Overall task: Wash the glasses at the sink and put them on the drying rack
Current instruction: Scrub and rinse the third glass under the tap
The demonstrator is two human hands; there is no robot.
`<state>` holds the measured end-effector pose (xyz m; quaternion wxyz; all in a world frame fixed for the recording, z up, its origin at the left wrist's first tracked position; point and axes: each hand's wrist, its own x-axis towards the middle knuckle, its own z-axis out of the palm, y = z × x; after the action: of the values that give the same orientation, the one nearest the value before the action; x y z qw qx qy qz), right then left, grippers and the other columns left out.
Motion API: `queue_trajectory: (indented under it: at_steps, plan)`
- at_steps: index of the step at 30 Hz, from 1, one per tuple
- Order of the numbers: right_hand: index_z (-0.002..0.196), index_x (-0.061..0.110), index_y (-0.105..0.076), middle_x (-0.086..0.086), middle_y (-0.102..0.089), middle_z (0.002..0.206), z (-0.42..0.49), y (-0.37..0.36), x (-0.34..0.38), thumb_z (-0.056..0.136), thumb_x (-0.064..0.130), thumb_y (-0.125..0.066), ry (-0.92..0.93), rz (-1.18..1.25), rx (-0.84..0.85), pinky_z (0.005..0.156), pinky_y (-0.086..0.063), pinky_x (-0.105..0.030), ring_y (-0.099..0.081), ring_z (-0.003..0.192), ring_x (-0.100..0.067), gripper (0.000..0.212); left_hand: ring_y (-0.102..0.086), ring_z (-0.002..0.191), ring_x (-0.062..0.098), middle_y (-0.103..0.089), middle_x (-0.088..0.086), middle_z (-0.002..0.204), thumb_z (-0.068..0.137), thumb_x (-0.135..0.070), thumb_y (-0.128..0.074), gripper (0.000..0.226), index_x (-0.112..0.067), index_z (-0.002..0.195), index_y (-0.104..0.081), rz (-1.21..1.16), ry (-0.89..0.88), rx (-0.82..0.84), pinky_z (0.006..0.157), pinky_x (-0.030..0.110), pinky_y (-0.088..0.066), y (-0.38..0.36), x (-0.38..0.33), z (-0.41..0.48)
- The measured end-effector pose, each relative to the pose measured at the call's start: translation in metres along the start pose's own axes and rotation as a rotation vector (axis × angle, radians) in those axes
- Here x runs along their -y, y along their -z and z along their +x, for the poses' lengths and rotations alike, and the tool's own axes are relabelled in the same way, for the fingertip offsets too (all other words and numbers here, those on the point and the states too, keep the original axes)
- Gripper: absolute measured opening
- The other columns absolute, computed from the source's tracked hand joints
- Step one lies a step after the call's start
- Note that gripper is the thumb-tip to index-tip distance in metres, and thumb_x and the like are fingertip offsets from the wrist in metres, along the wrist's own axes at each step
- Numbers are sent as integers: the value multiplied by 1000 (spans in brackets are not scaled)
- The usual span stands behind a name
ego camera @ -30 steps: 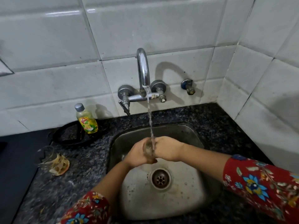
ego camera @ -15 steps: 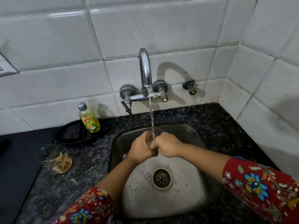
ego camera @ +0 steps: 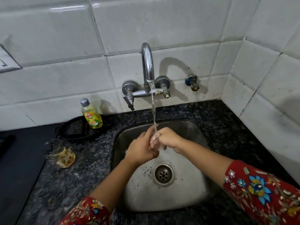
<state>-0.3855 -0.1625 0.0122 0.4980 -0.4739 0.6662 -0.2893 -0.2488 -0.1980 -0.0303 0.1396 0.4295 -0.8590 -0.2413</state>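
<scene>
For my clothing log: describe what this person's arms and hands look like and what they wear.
Both sleeves are red cloth printed with blue, yellow, green and white flowers; the left sleeve and right sleeve stop well short of the wrists. The left hand and right hand are ungloved, with no watch or bangle showing.

My left sleeve (ego camera: 84,211): red cloth, small floral print in yellow, green, blue, white. My right sleeve (ego camera: 263,190): same red, large blue flower with yellow and dark centre, green leaves, white sprigs. Forearms bare below hems. Left grip (ego camera: 141,148), right grip (ego camera: 168,138) bare.
</scene>
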Motion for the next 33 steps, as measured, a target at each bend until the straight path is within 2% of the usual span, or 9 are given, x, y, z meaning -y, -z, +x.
queue_trajectory:
  at_steps: [4, 7, 10, 13, 15, 17, 23, 28, 33]
  plan:
    - [92, -3, -70, -8, -68, 77, 2, -13, -2, 80, -12, -51, -34, 180, -66, 49, -44, -14, -62, 72, -15, 24, -64, 93, 13, -63, -13, 104, 62, -41, -80, 82, -42, 129, -33, -275, 194, 80, 80, 33, -52, -3, 8, -10]
    - [107, 4, -68, -11, -70, 107, 11, -17, -5, 87, 2, -58, -39, 177, -170, 81, -48, -23, -62, 96, -18, 23, -66, 90, 18, -65, 0, 104, 59, -48, -84, 82, -19, 126, -47, -759, 503, 82, 78, 42, -56, -16, 23, -8]
    - [119, 2, -60, -18, -62, 123, 10, -18, -7, 93, 7, -49, -79, 95, -166, 87, -44, -30, -56, 100, -21, 28, -66, 70, 24, -69, 13, 84, 75, -53, -71, 55, -5, 102, -67, -1280, 789, 180, 62, 35, -56, -19, 22, -9]
    - [113, -9, -59, -29, -61, 111, 4, -20, -10, 93, 3, -44, -89, 36, -84, 77, -45, -40, -48, 87, -23, 28, -65, 53, 21, -69, 13, 65, 92, -48, -47, 51, -3, 83, -69, -1681, 893, 182, 56, 26, -54, -20, 10, -6]
    - [92, 4, -64, -18, -58, 91, 3, -21, -12, 92, 3, -43, -63, 4, -49, 70, -42, -33, -49, 85, -23, 22, -66, 56, 21, -70, 12, 67, 95, -49, -42, 53, -2, 87, -66, -1794, 895, 116, 58, 25, -54, -25, 4, 0]
    - [85, 12, -65, -12, -61, 90, 4, -17, -13, 91, 7, -45, -34, -15, -87, 79, -45, -35, -57, 89, -26, 21, -63, 67, 20, -69, 11, 72, 95, -46, -44, 48, -4, 93, -66, -1808, 869, 88, 65, 30, -52, -27, 0, 6]
    - [122, 16, -60, -4, -58, 123, 1, 7, -9, 98, 23, -43, 252, -410, -316, 94, -45, -34, -54, 111, -21, 30, -63, 67, 17, -64, 6, 79, 79, -19, -66, 17, -12, 94, -66, -1401, 532, 276, 63, 29, -52, -13, 8, 7]
    - [108, 12, -60, -5, -58, 105, -9, 21, -13, 97, 31, -34, 789, -948, -197, 90, -39, -34, -49, 102, -22, 34, -61, 64, 10, -64, 1, 67, 55, 0, -68, 29, -9, 82, -64, -1249, 177, 317, 62, 21, -50, 3, 4, 9]
    - [87, 8, -56, -11, -60, 83, -5, 43, -12, 92, 28, -33, 884, -1019, -150, 80, -45, -41, -54, 81, -28, 30, -62, 71, 11, -65, 2, 74, 56, 4, -61, 35, -8, 89, -62, -1185, 93, 356, 67, 22, -51, 13, -6, 21]
